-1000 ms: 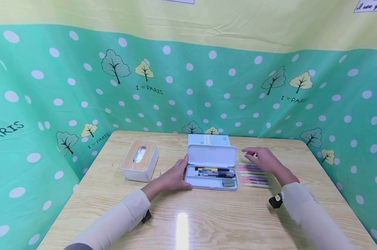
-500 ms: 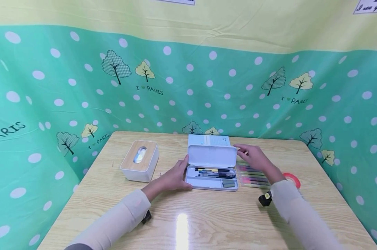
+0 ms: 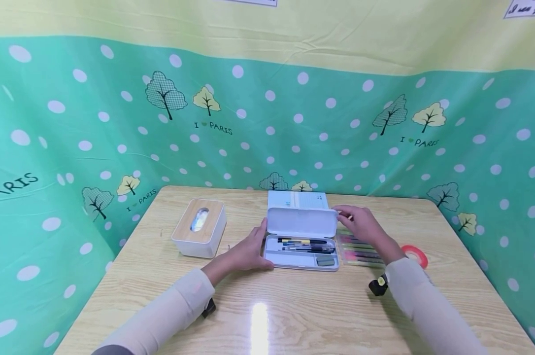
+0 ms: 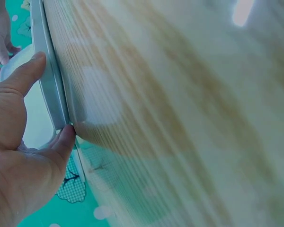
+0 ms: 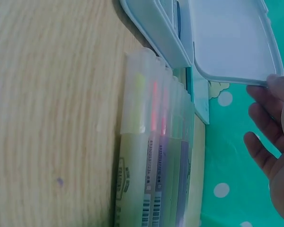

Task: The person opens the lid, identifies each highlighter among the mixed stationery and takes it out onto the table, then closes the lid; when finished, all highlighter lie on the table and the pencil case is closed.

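A white pencil case [image 3: 289, 259] lies with its lid [image 3: 302, 223] raised at the back. Several pens [image 3: 300, 242] fill its rear compartment, and a grey eraser [image 3: 324, 260] sits at the front right. My left hand [image 3: 249, 251] holds the left end of the case; the left wrist view has the thumb [image 4: 31, 73] along one edge and a fingertip at the corner. With thumb and forefinger, my right hand [image 3: 362, 224] pinches the lid's right corner. The right wrist view shows its other fingers [image 5: 265, 125] spread apart below the lid edge.
Capped highlighters [image 3: 360, 256] lie in a row right of the case, partly under my right hand. Farther right is a red tape roll [image 3: 420, 255]. A tissue box [image 3: 198, 227] with a wooden top stands left. Behind the lid is a light blue notebook [image 3: 296, 198].
My right hand has moved left from above the highlighters and taken hold of the lid's corner, uncovering the red tape roll. The left hand stays at the case's left end.
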Motion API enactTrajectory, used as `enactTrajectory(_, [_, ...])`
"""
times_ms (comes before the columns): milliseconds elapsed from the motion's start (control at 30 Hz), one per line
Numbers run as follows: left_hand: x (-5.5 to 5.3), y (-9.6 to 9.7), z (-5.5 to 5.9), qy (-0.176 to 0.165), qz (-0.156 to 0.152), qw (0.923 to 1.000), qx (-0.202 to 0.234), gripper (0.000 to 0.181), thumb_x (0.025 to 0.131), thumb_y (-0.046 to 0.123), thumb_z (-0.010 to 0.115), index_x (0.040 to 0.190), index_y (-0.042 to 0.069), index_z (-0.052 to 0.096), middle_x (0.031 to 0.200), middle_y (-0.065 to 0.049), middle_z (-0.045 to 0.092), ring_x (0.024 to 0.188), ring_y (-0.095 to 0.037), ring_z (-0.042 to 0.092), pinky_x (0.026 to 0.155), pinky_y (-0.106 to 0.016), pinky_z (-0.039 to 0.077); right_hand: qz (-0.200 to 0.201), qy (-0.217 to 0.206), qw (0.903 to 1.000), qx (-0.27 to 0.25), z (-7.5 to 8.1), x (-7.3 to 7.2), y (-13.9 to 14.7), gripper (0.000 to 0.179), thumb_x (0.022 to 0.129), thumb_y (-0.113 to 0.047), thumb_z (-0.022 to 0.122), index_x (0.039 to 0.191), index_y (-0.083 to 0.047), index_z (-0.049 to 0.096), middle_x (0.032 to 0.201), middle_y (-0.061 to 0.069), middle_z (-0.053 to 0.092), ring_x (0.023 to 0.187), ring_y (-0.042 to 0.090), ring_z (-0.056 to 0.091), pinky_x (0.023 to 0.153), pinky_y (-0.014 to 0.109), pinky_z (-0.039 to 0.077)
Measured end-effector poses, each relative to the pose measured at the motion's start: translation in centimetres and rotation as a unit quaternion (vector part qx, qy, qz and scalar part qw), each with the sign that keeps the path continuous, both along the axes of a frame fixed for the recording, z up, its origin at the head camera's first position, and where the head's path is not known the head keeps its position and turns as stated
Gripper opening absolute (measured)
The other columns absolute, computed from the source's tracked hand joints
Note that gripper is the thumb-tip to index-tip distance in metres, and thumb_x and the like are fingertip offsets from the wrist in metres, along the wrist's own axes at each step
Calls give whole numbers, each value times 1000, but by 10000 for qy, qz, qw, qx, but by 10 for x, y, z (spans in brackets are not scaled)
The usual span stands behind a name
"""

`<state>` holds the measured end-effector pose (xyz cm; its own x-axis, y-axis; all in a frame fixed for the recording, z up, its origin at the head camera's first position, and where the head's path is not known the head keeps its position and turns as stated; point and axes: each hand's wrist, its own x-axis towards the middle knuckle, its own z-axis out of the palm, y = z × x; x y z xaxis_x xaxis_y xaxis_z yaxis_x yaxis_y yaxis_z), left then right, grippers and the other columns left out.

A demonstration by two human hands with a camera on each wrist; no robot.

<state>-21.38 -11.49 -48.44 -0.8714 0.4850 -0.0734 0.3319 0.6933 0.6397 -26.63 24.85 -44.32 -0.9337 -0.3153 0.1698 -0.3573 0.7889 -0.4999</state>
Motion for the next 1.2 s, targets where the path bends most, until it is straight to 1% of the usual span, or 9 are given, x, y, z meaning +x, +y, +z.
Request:
enactTrajectory(233, [-2,0,-1,0,6,9999,141,143,73,40,92,163,14,-16,165,-23,24,150,-34,35,124,-44,33,123,86,9999,0,1,9,3,29,103,-20,61,130,-14,71,121,10,75,89,19,67,77,34,58])
enactTrajectory(333, [-3,0,1,-101,13,9991,411,132,80,39,87,164,18,-12,165,-18,26,149,-33,38,123,-44,34,176,60,9998,-24,2,14,4,28,104,-23,60,128,-15,72,120,9,75,91,18,67,77,33,56])
enactTrajectory(433, [-4,0,4,-280,-25,9961,841,104,93,37,73,165,20,0,163,-14,31,146,-33,43,120,-44,39,281,77,9996,-32,3,19,4,27,104,-25,58,125,-16,74,119,8,76,92,18,67,77,32,56])
enactTrajectory(567, [-5,0,11,-398,-56,9925,1155,71,107,40,48,163,11,16,162,-16,33,147,-36,41,121,-50,38,525,94,9986,-12,6,25,5,26,104,-25,59,121,-16,76,116,7,77,96,19,69,77,32,57])
enactTrajectory(667, [-6,-1,16,-301,-68,9937,1074,62,110,45,33,160,9,27,161,-18,36,149,-37,36,124,-53,32,709,-7,9975,17,8,31,7,25,103,-25,61,121,-16,76,115,6,77,98,18,69,78,30,58])
enactTrajectory(800, [-9,-3,18,-188,-127,9957,893,58,111,46,24,155,12,41,159,-16,42,150,-35,36,125,-54,29,934,-258,9952,99,9,39,9,26,103,-29,61,123,-18,75,117,2,75,102,15,68,82,28,59])
enactTrajectory(933, [-9,-4,19,-187,-231,9968,749,57,111,46,24,153,14,47,158,-13,45,150,-35,37,124,-55,30,1097,-518,9924,225,9,47,8,32,103,-33,60,130,-19,71,123,1,73,104,15,68,87,34,60])
enactTrajectory(1000, [-8,-4,20,-174,-281,9969,710,56,111,46,27,152,15,49,156,-13,46,149,-35,38,124,-56,31,1200,-610,9904,326,8,51,7,36,103,-35,60,134,-19,68,129,4,71,111,20,68,94,42,60])
enactTrajectory(1200, [-5,-4,19,-314,-331,9981,425,52,105,45,50,150,19,52,157,-16,41,144,-36,42,120,-56,37,1450,-709,9837,797,3,62,2,46,102,-44,58,140,-20,64,146,15,60,136,41,54,110,64,44])
